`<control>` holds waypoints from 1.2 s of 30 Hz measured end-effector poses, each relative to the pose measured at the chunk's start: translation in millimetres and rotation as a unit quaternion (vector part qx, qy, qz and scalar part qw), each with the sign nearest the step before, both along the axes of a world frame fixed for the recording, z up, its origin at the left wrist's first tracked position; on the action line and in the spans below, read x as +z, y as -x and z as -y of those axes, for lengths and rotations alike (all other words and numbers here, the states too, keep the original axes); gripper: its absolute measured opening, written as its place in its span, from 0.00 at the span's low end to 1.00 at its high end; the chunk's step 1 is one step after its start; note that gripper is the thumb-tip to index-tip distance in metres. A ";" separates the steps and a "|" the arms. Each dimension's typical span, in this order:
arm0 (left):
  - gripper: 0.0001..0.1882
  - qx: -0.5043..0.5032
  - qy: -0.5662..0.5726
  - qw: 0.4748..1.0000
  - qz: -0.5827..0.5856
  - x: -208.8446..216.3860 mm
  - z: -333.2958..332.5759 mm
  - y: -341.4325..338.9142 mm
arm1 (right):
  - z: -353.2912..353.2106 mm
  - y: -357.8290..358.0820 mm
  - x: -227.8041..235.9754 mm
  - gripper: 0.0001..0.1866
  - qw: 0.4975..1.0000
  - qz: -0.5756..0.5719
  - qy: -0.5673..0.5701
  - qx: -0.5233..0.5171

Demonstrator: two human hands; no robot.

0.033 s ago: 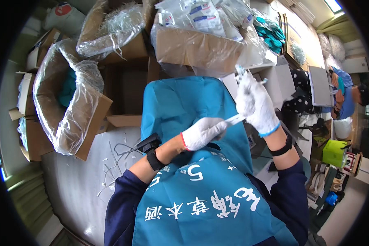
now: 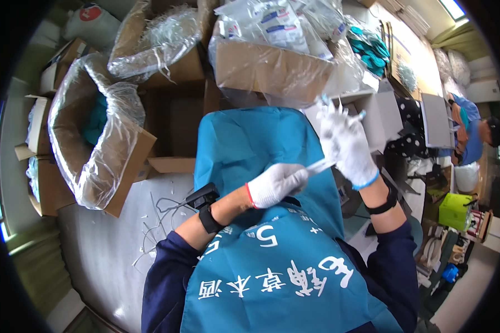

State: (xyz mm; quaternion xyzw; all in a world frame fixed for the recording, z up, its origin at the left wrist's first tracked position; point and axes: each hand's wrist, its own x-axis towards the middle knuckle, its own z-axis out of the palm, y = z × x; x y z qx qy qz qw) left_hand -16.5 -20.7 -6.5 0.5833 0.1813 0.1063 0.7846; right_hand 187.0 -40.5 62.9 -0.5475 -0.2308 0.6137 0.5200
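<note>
My left hand (image 2: 278,183), in a white knitted glove with a red cuff, is closed on one end of a thin, flat, whitish strip (image 2: 319,166). The strip's other end meets the lower part of my right hand (image 2: 344,143); whether it is fixed there cannot be made out. A white glove with a blue cuff covers the right hand, which is raised with its fingers apart. Small pale-blue bits show at some of its fingertips. Below both hands spreads a teal apron (image 2: 255,139) with white lettering, over my front and lap.
Plastic-lined cartons stand ahead: one (image 2: 130,147) at left holds something teal, another (image 2: 272,69) holds clear packets (image 2: 280,25). A brown box (image 2: 178,125) sits between. Teal gloves (image 2: 372,50) lie farther right. Cables (image 2: 155,222) trail on the grey floor. Another person (image 2: 472,130) is at far right.
The fingers of my right hand have spread and tilted slightly. My left hand keeps hold of the strip. The whole view has shifted a little.
</note>
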 end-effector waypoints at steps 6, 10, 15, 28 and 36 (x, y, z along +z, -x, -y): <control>0.09 0.000 -0.320 0.946 -0.044 22.7 -0.5 30.1 | 30.0 32.3 -13.2 0.02 0.841 0.382 -0.190 0.331; 0.16 -0.197 -0.317 0.912 -0.171 52.8 -5.2 49.4 | 41.9 42.6 -7.0 0.22 0.749 0.425 -0.271 0.430; 0.12 -0.197 -0.231 0.952 -0.045 77.2 -4.8 70.1 | 57.3 40.1 3.3 0.15 0.806 0.236 -0.218 0.498; 0.09 0.288 0.160 0.936 -0.126 47.4 -115.0 187.5 | 88.3 -26.5 -49.7 0.10 0.978 -0.177 0.101 0.031; 0.28 0.452 -0.213 0.706 -0.503 -124.9 -155.9 230.7 | 14.3 18.2 -102.7 0.19 0.946 -0.311 0.093 -0.022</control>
